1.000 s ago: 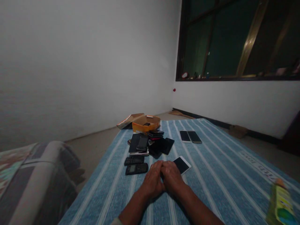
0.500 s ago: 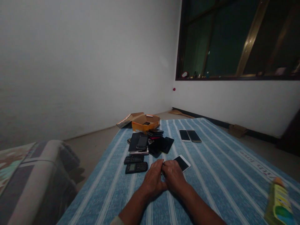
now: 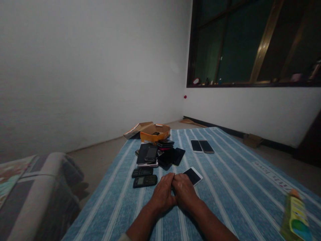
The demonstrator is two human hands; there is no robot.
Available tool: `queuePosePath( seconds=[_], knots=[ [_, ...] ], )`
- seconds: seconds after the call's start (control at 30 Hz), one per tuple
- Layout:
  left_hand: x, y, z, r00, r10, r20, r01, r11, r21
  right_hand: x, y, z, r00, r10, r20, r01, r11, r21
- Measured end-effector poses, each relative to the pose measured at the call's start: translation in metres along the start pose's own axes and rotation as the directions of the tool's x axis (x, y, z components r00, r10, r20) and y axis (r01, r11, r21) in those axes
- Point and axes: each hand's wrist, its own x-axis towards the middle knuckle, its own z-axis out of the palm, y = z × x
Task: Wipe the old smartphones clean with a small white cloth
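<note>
My left hand (image 3: 163,190) and my right hand (image 3: 185,190) meet at the near middle of the blue striped cloth. The fingers of both are curled in and pressed together; whatever they hold, if anything, is hidden behind them. Just beyond my right hand a white smartphone (image 3: 193,175) with a dark screen lies tilted, its near corner partly covered by the hand. Two black keypad phones, a nearer one (image 3: 145,181) and a farther one (image 3: 142,172), lie side by side left of my left hand. Past them is a pile of dark phones (image 3: 151,153).
Behind the pile stands an open orange cardboard box (image 3: 150,137). Two smartphones, one white (image 3: 196,146) and one greyish (image 3: 206,146), lie together farther right. A yellow-green bottle (image 3: 297,216) stands at the right edge. A covered piece of furniture (image 3: 50,180) is at left.
The view has shifted slightly. My hands stay together in nearly the same place, with the fingers moving only a little. The phones have not moved.
</note>
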Motion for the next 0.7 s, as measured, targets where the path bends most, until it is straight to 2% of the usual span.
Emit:
queuePosePath(
  seconds=[0.07,0.13,0.27,0.37,0.5,0.6,0.7],
  knots=[
    [0.0,0.0,0.0,1.0,-0.011,0.002,0.011,1.0,0.003,0.0,0.001,-0.001,0.999,-0.03,0.012,0.03,1.0,0.002],
    [0.001,0.0,0.0,1.0,-0.025,0.01,0.025,1.0,0.006,0.001,0.003,-0.004,1.0,-0.007,0.017,0.007,1.0,-0.026],
    [0.0,0.001,-0.001,0.993,-0.097,0.064,0.095,0.995,0.027,0.004,0.018,-0.014,0.986,0.164,0.007,-0.162,0.978,-0.133],
    [0.0,0.005,-0.005,0.981,-0.157,0.114,0.152,0.987,0.048,0.004,0.038,-0.023,0.957,0.289,-0.033,-0.29,0.942,-0.168],
    [0.0,0.01,-0.009,0.976,-0.174,0.131,0.168,0.984,0.053,0.001,0.056,-0.029,0.911,0.397,-0.111,-0.412,0.891,-0.19],
    [0.0,0.009,-0.009,0.981,-0.156,0.12,0.152,0.988,0.042,-0.001,0.052,-0.024,0.924,0.361,-0.122,-0.379,0.907,-0.184],
    [0.0,0.008,-0.007,0.989,-0.118,0.095,0.115,0.993,0.04,-0.002,0.034,-0.014,0.979,0.195,-0.066,-0.202,0.97,-0.131]
  ],
)
